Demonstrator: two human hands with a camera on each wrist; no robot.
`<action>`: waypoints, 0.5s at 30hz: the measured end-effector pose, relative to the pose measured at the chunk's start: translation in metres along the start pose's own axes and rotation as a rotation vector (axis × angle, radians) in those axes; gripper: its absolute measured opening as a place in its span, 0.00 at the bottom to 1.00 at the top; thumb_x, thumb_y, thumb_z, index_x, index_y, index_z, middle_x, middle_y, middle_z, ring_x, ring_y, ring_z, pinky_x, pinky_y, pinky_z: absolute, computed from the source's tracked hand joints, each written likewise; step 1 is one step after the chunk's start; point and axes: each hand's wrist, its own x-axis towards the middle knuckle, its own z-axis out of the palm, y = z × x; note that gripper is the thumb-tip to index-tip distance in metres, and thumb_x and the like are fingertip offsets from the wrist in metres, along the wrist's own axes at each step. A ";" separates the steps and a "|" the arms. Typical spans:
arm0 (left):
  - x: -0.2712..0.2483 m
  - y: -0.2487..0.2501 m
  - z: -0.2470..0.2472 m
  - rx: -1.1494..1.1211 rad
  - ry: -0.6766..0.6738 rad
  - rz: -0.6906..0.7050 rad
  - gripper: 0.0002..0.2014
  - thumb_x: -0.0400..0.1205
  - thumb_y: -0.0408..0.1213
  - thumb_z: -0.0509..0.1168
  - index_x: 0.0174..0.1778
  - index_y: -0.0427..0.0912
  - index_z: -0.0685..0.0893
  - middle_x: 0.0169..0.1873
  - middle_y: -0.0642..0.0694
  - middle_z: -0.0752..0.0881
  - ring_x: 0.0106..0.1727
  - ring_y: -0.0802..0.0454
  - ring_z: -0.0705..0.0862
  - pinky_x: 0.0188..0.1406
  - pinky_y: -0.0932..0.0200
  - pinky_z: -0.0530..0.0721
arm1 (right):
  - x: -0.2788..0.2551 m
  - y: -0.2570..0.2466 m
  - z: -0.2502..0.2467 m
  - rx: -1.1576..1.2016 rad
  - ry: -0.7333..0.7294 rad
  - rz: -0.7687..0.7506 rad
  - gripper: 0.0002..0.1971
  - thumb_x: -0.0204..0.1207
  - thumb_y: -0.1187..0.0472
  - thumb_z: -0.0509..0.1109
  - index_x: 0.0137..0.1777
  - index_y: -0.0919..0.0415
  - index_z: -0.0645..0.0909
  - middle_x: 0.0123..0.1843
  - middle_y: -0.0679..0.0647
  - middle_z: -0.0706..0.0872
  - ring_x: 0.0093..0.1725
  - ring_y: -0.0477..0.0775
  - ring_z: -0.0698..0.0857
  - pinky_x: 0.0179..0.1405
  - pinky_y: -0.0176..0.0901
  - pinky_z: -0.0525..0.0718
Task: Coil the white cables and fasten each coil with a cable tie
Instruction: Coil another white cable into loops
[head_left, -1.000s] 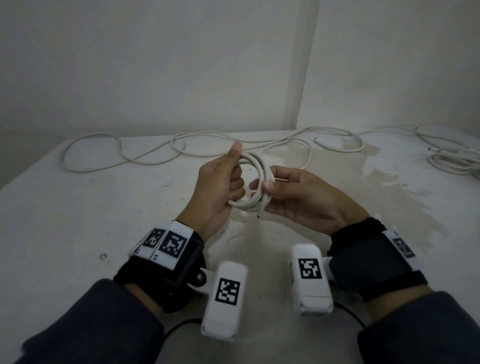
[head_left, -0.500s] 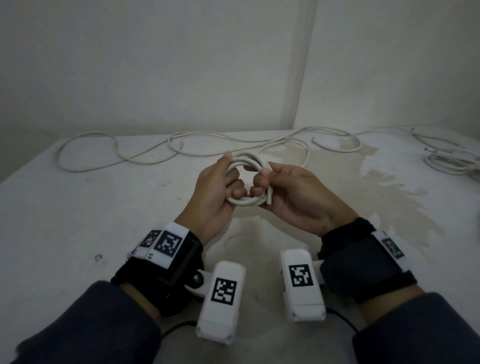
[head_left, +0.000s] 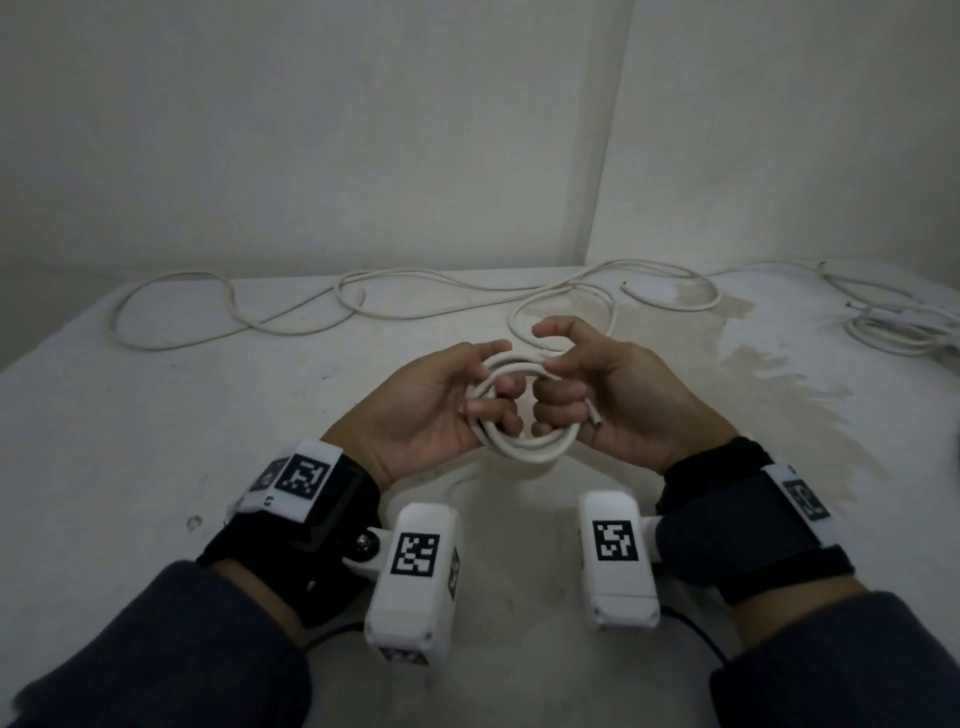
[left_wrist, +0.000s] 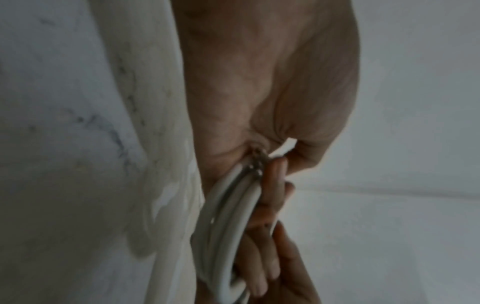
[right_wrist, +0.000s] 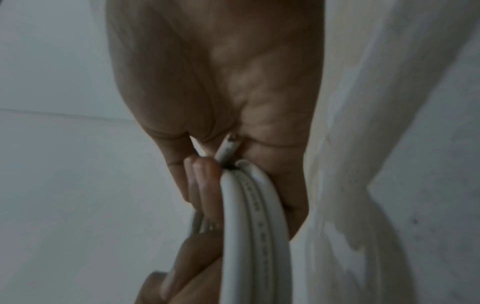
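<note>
Both hands have drawn nearer the body: the left hand (head_left: 434, 400) and right hand (head_left: 610, 395) now grip the finished coil (head_left: 524, 441) at nine and three o'clock, untied.

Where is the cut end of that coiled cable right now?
In the head view, the cut end sticks out against the right hand, on the coil's right side.

White coil (head_left: 524, 447) between hands
</note>
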 end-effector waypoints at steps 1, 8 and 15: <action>0.001 0.000 0.002 -0.003 0.031 -0.002 0.09 0.72 0.26 0.54 0.46 0.41 0.71 0.25 0.46 0.73 0.17 0.58 0.66 0.29 0.61 0.81 | 0.001 0.000 0.001 -0.027 -0.002 -0.013 0.11 0.78 0.71 0.54 0.50 0.57 0.73 0.23 0.51 0.64 0.21 0.48 0.63 0.30 0.42 0.73; 0.009 -0.003 0.008 0.080 0.149 0.036 0.10 0.86 0.39 0.54 0.38 0.44 0.70 0.18 0.53 0.65 0.13 0.63 0.60 0.18 0.69 0.73 | 0.003 0.003 0.005 -0.009 0.026 -0.056 0.11 0.79 0.71 0.54 0.44 0.59 0.75 0.22 0.52 0.66 0.20 0.48 0.66 0.36 0.46 0.74; 0.005 -0.004 0.011 0.090 0.068 0.081 0.05 0.83 0.34 0.56 0.45 0.42 0.76 0.21 0.52 0.68 0.15 0.63 0.61 0.24 0.70 0.75 | 0.004 0.005 0.007 -0.117 0.075 -0.105 0.09 0.84 0.65 0.59 0.41 0.58 0.73 0.21 0.49 0.67 0.20 0.45 0.66 0.33 0.44 0.73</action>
